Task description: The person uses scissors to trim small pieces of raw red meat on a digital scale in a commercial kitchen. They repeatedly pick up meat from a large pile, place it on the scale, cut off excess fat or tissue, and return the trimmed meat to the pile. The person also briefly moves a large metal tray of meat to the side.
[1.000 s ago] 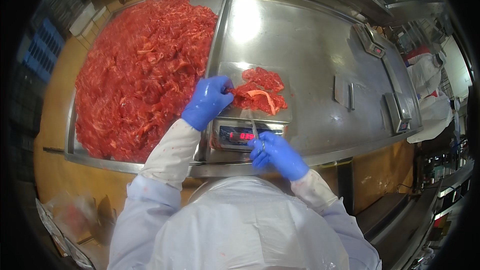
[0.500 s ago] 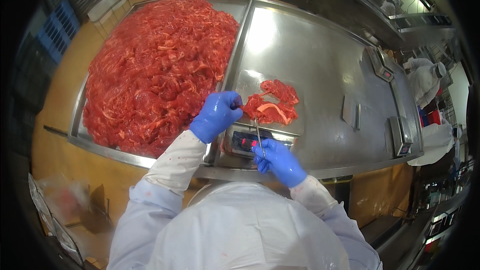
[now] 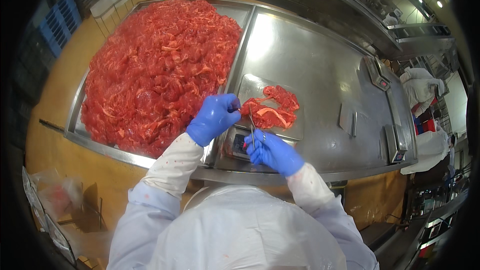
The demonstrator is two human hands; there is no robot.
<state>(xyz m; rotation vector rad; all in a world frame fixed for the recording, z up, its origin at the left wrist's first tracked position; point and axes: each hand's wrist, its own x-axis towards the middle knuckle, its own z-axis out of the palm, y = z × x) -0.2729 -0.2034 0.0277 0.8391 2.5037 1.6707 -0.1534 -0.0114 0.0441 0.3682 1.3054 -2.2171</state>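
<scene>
My left hand (image 3: 214, 119), in a blue glove, is closed in a pinch at the left edge of a piece of raw red meat (image 3: 275, 115). The meat has a pale strip of fat and lies on the metal plate of a scale (image 3: 295, 132). My right hand (image 3: 274, 153), also blue-gloved, is closed around slim metal scissors (image 3: 252, 129). Their tips point away from me and reach the meat's left edge, near my left fingertips. Whether the blades touch the meat is hard to tell. My right hand partly covers the scale's front and its display.
A large heap of raw meat (image 3: 160, 75) fills the steel tray at left. A raised divider (image 3: 235, 75) separates it from the steel table (image 3: 315, 65). More scales (image 3: 395, 142) stand at right, near a small metal plate (image 3: 348, 120). A person in white (image 3: 420, 87) is at far right.
My right hand and the scissors have shifted slightly left, nearer my left fingertips. My left hand keeps its pinch on the meat's edge. The whole view has shifted a little.
</scene>
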